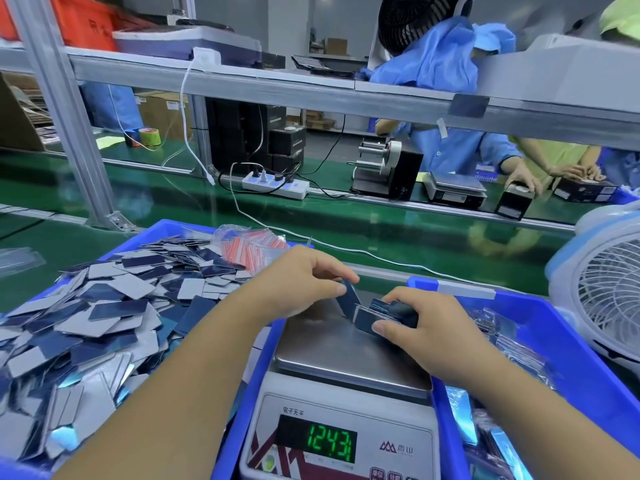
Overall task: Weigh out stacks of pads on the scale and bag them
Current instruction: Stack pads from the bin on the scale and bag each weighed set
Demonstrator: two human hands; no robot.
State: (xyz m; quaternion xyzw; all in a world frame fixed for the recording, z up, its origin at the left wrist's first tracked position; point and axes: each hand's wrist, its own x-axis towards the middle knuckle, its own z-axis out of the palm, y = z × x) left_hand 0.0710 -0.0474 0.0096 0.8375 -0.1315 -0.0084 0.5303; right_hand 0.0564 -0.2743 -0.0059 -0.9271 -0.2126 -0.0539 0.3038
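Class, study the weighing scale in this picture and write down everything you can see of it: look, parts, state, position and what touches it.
The scale is a compact electronic bench scale with a white body and a flat, bare-metal platter, sitting between two blue bins. Its front panel slopes towards the viewer and carries a green lit digital display with digits showing, a small logo and some buttons at the lower edge. On the far part of the platter stands a stack of pads, held in the grip of the right hand; the left hand pinches a single pad above it.
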